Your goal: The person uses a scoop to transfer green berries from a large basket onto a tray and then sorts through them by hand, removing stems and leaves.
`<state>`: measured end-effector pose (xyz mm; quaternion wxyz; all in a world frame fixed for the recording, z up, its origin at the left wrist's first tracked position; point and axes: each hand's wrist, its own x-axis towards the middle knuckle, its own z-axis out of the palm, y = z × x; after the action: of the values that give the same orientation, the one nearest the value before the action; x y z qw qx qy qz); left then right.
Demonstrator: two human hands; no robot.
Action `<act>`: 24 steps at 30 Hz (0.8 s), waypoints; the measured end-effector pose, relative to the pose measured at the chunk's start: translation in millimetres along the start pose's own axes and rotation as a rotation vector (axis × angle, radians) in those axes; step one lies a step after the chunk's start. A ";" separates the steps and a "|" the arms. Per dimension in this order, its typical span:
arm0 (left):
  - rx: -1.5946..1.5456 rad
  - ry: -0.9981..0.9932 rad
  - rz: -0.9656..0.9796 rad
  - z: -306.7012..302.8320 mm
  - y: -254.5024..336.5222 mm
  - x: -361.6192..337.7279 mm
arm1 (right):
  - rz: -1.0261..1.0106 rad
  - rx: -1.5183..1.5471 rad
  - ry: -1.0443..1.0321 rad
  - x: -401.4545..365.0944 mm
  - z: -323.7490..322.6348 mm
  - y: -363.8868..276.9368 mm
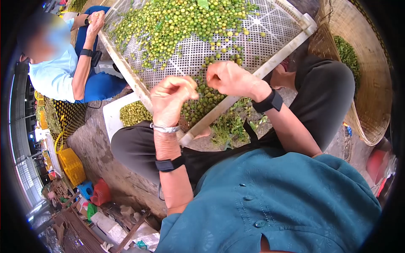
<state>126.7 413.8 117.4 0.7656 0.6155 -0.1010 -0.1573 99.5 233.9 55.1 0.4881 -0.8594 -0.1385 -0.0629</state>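
My left hand (172,97) is over the near left side of a white perforated plastic tray (270,50), its fingers curled together. To its right, above the same corner, my right hand (231,79) is also closed, with thumb and fingers bent inward. Whatever either hand holds, if anything, is hidden by the fingers. Small round green and yellowish fruits (185,25) are spread across the tray's far part. A separate pile of darker green fruits (202,101) is gathered in the near corner, below and between my hands.
Another person (59,63) sits at the tray's far left, hands at its edge. A white container (112,116) of fruits stands by my left knee. Leafy stems (230,126) lie on the ground under the tray. At right is a large woven basket (373,84); yellow baskets (71,164) stand at left.
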 end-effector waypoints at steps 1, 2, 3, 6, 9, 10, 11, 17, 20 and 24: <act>0.154 -0.218 -0.185 1.2 10.2 -3.8 | 0.028 0.046 -0.085 1.6 -9.7 -10.7; 0.310 -0.437 -0.370 3.1 19.0 -7.3 | 0.022 0.044 -0.079 3.3 -12.4 -8.7; 0.341 -0.534 -0.401 15.8 19.1 -16.6 | 0.020 0.013 -0.009 3.5 -15.4 -6.2; 0.838 -0.866 -0.191 50.2 15.7 -27.1 | -0.022 -0.056 0.151 10.6 -28.0 -5.9; 1.052 -0.855 -0.086 47.9 -7.3 -17.5 | 0.286 -0.093 0.204 14.5 -45.8 -12.5; 1.099 -0.826 0.020 50.0 -7.5 -14.1 | 0.277 -0.099 0.205 14.6 -48.7 -10.1; 0.975 -0.698 0.080 53.6 -4.8 -15.8 | 0.249 -0.124 0.200 13.3 -49.6 -6.8; 1.076 -0.071 0.161 -12.0 -18.8 20.7 | 0.224 -0.171 0.171 7.0 -34.1 13.4; 1.227 0.015 -0.088 -26.8 -29.5 25.4 | 0.169 -0.190 0.192 6.7 -24.4 11.7; 1.314 -0.134 0.102 -23.5 -51.0 21.5 | 0.216 -0.181 0.130 8.2 -19.3 9.5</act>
<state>148.9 417.6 61.6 0.2292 0.9379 -0.2523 -0.0642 110.7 214.2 59.3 0.4205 -0.9039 -0.0069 -0.0779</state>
